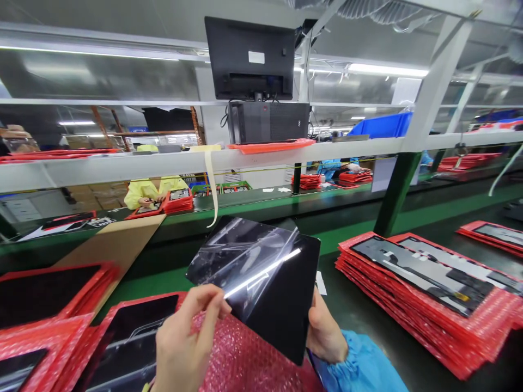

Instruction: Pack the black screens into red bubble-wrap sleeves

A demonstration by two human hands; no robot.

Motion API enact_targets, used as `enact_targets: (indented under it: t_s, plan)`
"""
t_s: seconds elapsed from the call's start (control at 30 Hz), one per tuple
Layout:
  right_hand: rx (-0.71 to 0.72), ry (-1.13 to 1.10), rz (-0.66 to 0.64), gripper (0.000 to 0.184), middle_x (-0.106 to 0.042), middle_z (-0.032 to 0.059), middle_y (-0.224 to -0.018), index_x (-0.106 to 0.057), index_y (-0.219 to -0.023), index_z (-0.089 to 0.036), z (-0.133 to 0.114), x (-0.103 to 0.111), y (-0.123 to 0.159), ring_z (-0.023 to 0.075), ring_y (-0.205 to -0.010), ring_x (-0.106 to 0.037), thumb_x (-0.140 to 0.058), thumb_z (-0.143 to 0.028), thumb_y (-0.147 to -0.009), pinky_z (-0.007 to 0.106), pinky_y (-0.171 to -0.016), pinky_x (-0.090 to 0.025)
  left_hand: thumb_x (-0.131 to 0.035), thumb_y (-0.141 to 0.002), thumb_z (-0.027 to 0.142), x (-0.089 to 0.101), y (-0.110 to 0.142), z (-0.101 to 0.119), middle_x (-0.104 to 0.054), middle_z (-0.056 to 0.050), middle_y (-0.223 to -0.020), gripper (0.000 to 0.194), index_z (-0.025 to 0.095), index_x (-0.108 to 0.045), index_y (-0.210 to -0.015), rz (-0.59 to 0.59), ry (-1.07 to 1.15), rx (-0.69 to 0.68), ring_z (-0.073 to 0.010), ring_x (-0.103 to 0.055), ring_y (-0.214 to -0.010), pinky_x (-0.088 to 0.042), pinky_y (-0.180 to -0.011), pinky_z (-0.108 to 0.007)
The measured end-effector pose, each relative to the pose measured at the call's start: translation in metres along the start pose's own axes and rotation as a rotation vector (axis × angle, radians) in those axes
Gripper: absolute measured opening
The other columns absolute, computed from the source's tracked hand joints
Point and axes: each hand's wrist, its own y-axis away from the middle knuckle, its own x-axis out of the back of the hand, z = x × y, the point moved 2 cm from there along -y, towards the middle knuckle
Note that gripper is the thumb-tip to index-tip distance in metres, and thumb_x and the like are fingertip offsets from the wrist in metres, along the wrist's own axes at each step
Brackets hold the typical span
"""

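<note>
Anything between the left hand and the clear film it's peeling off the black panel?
Nothing visible. The left hand already pinches the clear film at its lower edge, lifted off the black panel. The right hand holds the panel from behind. Red bubble wrap lies below.

Fluorescent tubes point(388, 69) light a factory line with a green-edged conveyor point(253, 198), white shelf point(122, 163) and monitor point(250, 57).

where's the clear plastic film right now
In the head view, center: the clear film lies partly peeled over the black panel, pinched by the left hand; the right hand holds the panel.
</note>
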Motion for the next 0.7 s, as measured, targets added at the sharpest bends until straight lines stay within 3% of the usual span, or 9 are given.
enact_targets:
  t_s: [0.07,0.17,0.27,0.37,0.5,0.57,0.63,0.7]
  plan:
    - [0.034,0.000,0.017,0.072,-0.069,0.0046,-0.118,-0.057,-0.119,-0.033,-0.007,-0.002,0.002,0.0282,-0.111,-0.063,-0.083,-0.056,-0.057,0.043,-0.099,-0.045,-0.056,-0.087,0.033,0.001,-0.005,-0.009,-0.059,0.006,-0.054,0.005,0.031,-0.054,-0.083,-0.012,0.061,0.141,-0.0174,-0.055,-0.053,-0.043,-0.063,-0.028]
    - [0.090,-0.053,0.032,0.062,-0.067,0.0042,-0.123,-0.063,-0.109,-0.035,-0.015,-0.006,0.005,0.0303,-0.111,-0.063,-0.082,-0.059,-0.056,0.046,-0.099,-0.045,-0.057,-0.085,0.051,-0.004,-0.013,-0.023,-0.057,0.007,-0.059,0.022,0.030,-0.051,-0.088,-0.078,0.216,0.306,-0.0160,-0.055,-0.059,-0.044,-0.069,-0.026]
    - [0.094,-0.099,0.055,0.048,-0.072,0.0020,-0.109,-0.067,-0.090,-0.035,-0.014,-0.007,0.006,0.0300,-0.099,-0.067,-0.084,-0.059,-0.053,0.047,-0.094,-0.048,-0.070,-0.075,0.051,-0.011,-0.021,-0.034,-0.059,0.008,-0.072,0.029,0.031,-0.053,-0.085,-0.152,0.640,0.490,-0.0138,-0.059,-0.073,-0.046,-0.074,-0.022]
    - [0.074,-0.118,0.068,0.049,-0.073,0.0014,-0.095,-0.068,-0.091,-0.034,-0.007,-0.007,0.005,0.0280,-0.090,-0.069,-0.085,-0.059,-0.051,0.043,-0.087,-0.052,-0.078,-0.069,0.044,-0.013,-0.026,-0.038,-0.063,0.012,-0.084,0.028,0.033,-0.059,-0.086,-0.012,0.947,0.580,-0.0091,-0.060,-0.081,-0.048,-0.077,-0.015]
    - [0.054,-0.067,0.099,0.053,-0.069,0.0015,-0.119,-0.064,-0.110,-0.036,0.000,-0.010,0.001,0.0259,-0.113,-0.062,-0.078,-0.059,-0.064,0.039,-0.101,-0.045,-0.061,-0.087,0.039,-0.007,-0.025,-0.039,-0.066,0.011,-0.097,0.007,0.032,-0.064,-0.089,0.247,1.004,0.571,-0.0113,-0.057,-0.107,-0.048,-0.094,-0.019]
    - [0.024,-0.028,0.035,0.061,-0.066,0.0018,-0.123,-0.060,-0.117,-0.037,0.002,-0.014,0.000,0.0274,-0.119,-0.059,-0.082,-0.054,-0.063,0.043,-0.106,-0.040,-0.055,-0.091,0.036,-0.001,-0.024,-0.040,-0.065,0.011,-0.106,0.010,0.032,-0.064,-0.088,0.348,1.017,0.593,-0.0128,-0.047,-0.125,-0.044,-0.103,-0.023]
    - [-0.054,0.002,-0.085,0.079,-0.065,0.0034,-0.124,-0.052,-0.126,-0.038,0.003,-0.019,0.003,0.0301,-0.117,-0.061,-0.089,-0.043,-0.056,0.047,-0.102,-0.044,-0.056,-0.091,0.036,0.003,-0.025,-0.042,-0.063,0.013,-0.114,0.009,0.032,-0.064,-0.089,0.388,1.013,0.594,-0.0124,-0.037,-0.134,-0.039,-0.108,-0.023]
    - [-0.160,0.024,-0.150,0.086,-0.061,0.0066,-0.129,-0.044,-0.135,-0.035,0.005,-0.023,0.008,0.0321,-0.117,-0.060,-0.087,-0.043,-0.061,0.049,-0.097,-0.048,-0.055,-0.091,0.038,0.004,-0.028,-0.048,-0.061,0.013,-0.117,0.010,0.033,-0.063,-0.092,0.345,0.933,0.566,-0.0121,-0.037,-0.135,-0.039,-0.107,-0.022]
